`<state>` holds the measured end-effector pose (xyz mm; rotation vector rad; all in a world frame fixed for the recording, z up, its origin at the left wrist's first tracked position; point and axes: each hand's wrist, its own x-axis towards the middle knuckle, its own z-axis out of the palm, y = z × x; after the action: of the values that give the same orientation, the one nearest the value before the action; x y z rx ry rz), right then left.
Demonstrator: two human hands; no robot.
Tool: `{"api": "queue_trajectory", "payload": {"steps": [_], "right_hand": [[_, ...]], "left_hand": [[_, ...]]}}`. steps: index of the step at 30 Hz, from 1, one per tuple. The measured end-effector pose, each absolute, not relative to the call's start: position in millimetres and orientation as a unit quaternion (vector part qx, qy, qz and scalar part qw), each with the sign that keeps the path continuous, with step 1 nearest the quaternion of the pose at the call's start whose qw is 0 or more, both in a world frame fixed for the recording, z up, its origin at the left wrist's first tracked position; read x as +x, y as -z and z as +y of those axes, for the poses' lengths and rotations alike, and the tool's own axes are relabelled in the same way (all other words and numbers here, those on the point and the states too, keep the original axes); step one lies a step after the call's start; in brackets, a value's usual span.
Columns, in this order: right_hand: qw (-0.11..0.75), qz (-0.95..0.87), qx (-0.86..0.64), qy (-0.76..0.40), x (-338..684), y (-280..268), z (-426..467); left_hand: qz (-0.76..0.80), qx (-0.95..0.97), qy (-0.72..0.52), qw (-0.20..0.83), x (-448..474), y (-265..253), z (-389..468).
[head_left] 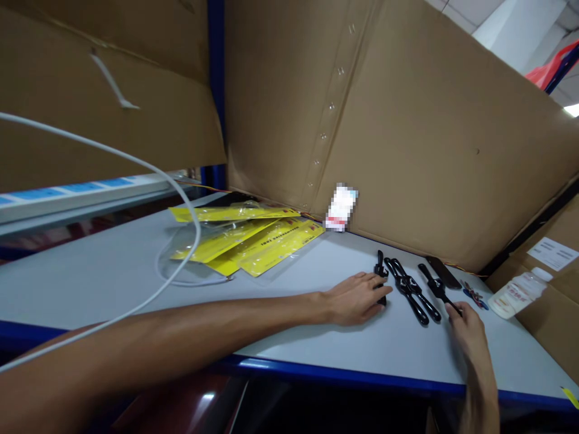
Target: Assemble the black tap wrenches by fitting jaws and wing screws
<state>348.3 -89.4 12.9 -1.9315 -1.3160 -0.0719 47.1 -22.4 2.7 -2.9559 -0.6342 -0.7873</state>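
Several black spokeshaves lie side by side on the grey tabletop. My left hand point(359, 299) reaches across one spokeshave point(380, 269), its fingers over the lower half and hiding part of it. Beside it are two spokeshaves close together, a nearer one point(404, 283) and another point(418, 289). Farther right, my right hand point(469, 327) is closed around the lower handle of a spokeshave point(435, 286). That tool's upper handle points away from me. To the left are flat yellow-backed clear packages point(266, 241), overlapping in a pile.
A blurred-out upright item point(341, 208) leans against the cardboard wall point(407, 120). At right are a dark oblong object point(443, 272), small metal-and-blue pieces point(474, 295) and a white bottle point(520, 293). A white cable point(192, 211) loops across the left, near a power strip point(85, 191).
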Motion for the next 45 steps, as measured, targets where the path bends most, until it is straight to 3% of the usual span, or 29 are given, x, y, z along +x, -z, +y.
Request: {"api": "queue_trajectory", "payload": {"steps": [3,6,11,20,26,34,45], "right_hand": [[0.445,-0.462,-0.766,0.034,325.1,-15.7,-119.2],[0.464,-0.486,-0.739,-0.045,294.1,-15.5,-152.9],[0.434,-0.555,-0.696,-0.135,240.9,-13.6,-176.8],[0.381,-0.609,-0.681,-0.144,214.5,-3.8,-160.7],[0.336,-0.627,-0.695,-0.108,215.9,6.7,-156.3],[0.228,-0.584,-0.779,0.008,198.2,16.6,-154.8],[0.222,-0.597,-0.764,0.103,191.8,26.3,-158.7]], "left_hand": [[-0.246,-0.926,0.283,0.043,46.3,-8.8,-25.8],[-0.251,-0.913,0.310,0.085,42.3,-18.6,-28.8],[-0.243,-0.918,0.281,0.138,37.0,-26.9,-29.6],[-0.269,-0.943,0.157,0.120,39.7,-16.7,-23.1],[-0.245,-0.953,0.137,0.116,38.6,-17.8,-22.0],[-0.201,-0.944,0.149,0.214,40.1,-22.9,-21.3],[-0.164,-0.957,0.162,0.174,38.7,-9.6,-18.9]]}}
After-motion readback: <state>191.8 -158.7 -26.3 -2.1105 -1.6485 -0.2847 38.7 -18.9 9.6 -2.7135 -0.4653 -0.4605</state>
